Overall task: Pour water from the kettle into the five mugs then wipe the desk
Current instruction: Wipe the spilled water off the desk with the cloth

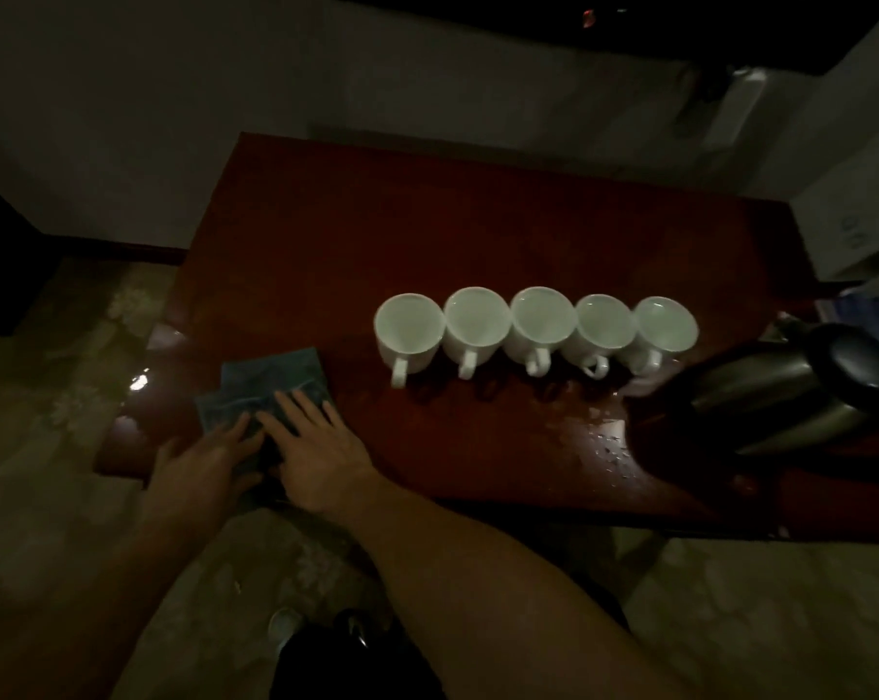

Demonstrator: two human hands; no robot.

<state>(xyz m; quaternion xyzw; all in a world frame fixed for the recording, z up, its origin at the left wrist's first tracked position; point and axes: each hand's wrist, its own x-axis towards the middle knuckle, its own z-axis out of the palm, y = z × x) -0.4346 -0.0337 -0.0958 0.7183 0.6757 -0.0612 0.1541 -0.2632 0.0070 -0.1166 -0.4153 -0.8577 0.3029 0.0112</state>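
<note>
Several white mugs stand in a row across the middle of the dark red desk, handles toward me, with water in them. A steel kettle with a black lid stands at the desk's right end. A folded blue-grey cloth lies on the desk's near left part. My left hand rests flat on the cloth's near corner, fingers spread. My right hand lies flat beside it, fingertips pressing on the cloth. Water drops glisten on the desk in front of the kettle.
White boxes and other items crowd the far right beside the desk. A dark screen hangs on the wall behind. A patterned floor lies to the left and below. The scene is dim.
</note>
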